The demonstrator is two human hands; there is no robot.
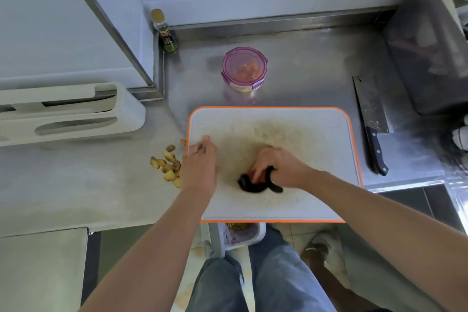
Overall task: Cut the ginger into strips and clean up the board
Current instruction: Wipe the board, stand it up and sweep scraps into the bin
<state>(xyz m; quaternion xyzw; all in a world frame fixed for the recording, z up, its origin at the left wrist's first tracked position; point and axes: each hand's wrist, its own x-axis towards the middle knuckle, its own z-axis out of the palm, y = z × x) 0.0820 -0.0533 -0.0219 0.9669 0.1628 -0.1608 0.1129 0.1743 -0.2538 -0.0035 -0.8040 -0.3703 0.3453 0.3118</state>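
Note:
A white cutting board (316, 129) with an orange rim lies on the steel counter, its middle smeared with yellowish ginger residue. My right hand (281, 164) grips a black tool with an orange part (255, 183) and presses it onto the board's near middle. My left hand (200, 162) rests on the board's left edge, fingers loosely extended and holding nothing. Several ginger pieces (168, 163) lie on the counter just left of the board, partly hidden by my left hand. A cleaver (372, 119) with a black handle lies on the counter right of the board.
A purple-lidded round container (244, 68) stands behind the board. A sauce bottle (164, 31) sits in the back corner. A white knife rack (68, 111) is at the left, a grey bin (430, 45) at the back right. A waste bin (235, 235) stands on the floor below the board.

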